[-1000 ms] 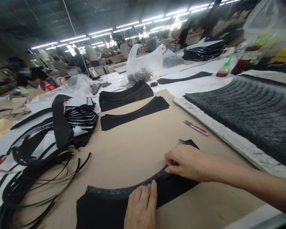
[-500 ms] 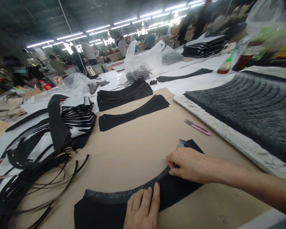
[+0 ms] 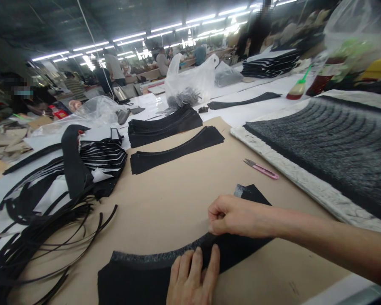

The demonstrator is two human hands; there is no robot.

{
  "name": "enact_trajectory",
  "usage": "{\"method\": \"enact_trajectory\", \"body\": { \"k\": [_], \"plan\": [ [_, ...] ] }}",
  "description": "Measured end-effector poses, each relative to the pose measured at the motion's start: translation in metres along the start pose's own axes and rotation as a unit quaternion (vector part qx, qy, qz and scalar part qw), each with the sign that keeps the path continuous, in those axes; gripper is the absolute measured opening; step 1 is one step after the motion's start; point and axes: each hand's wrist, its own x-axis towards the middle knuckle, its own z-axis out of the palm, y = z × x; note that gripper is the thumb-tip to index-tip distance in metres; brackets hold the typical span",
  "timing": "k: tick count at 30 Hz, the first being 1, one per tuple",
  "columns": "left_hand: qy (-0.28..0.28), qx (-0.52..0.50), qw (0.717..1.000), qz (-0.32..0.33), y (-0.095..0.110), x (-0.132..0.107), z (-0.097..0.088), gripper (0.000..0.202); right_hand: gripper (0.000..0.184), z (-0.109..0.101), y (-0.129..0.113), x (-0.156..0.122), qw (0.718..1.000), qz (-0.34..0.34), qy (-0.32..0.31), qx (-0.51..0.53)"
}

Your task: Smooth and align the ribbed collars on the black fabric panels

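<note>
A curved black fabric piece (image 3: 136, 279) lies on the tan board in front of me, a grey speckled strip (image 3: 152, 259) running along its inner edge. My left hand (image 3: 193, 275) rests flat on the fabric near its middle, fingers spread. Just beyond it, my right hand (image 3: 235, 216) is closed in a pinch at the curved edge, its fingertips partly hidden. The right end of the piece shows a grey patch past the right hand. Pink-handled thread snips (image 3: 260, 168) lie on the board farther back, touched by neither hand.
Similar black pieces (image 3: 178, 148) and a thicker stack (image 3: 165, 126) lie behind. Black cords (image 3: 28, 254) and striped bundles (image 3: 98, 159) crowd the left. At right, overlapping grey-black strips (image 3: 320, 140) cover a white padded board (image 3: 266, 154). A glue bottle (image 3: 296, 89) stands at the back.
My right hand has slid left along the curved edge, closer to the left hand. The left hand's index finger has shifted slightly right, farther from its other fingers.
</note>
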Motion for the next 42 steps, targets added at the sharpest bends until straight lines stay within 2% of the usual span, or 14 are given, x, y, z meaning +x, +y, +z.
{"method": "enact_trajectory", "body": {
  "k": [4, 7, 11, 17, 23, 28, 42],
  "plan": [
    [0.006, -0.002, 1.0, -0.018, 0.003, -0.001, 0.003, 0.037, 0.009, -0.002, 0.011, -0.001, 0.994, -0.002, 0.047, -0.094],
    [0.013, -0.005, 0.999, -0.029, 0.004, -0.001, 0.003, 0.034, 0.011, -0.002, 0.019, -0.004, 0.977, -0.004, 0.093, -0.194],
    [0.016, 0.008, 0.999, -0.042, 0.007, 0.0, 0.002, 0.037, 0.011, 0.0, 0.024, -0.004, 0.962, -0.005, 0.106, -0.252],
    [0.008, 0.025, 0.999, -0.045, 0.01, 0.0, 0.002, 0.038, 0.01, 0.003, 0.03, -0.001, 0.951, -0.014, 0.119, -0.284],
    [0.007, 0.035, 0.998, -0.048, 0.01, 0.001, 0.002, 0.04, 0.014, 0.006, 0.025, -0.002, 0.938, -0.001, 0.12, -0.325],
    [0.011, 0.035, 0.998, -0.046, 0.01, 0.002, 0.001, 0.039, 0.019, 0.008, 0.023, -0.004, 0.925, -0.018, 0.13, -0.356],
    [0.012, 0.027, 0.999, -0.046, 0.01, 0.002, 0.003, 0.041, 0.016, 0.014, 0.023, -0.007, 0.911, -0.006, 0.15, -0.384]
  ]
}}
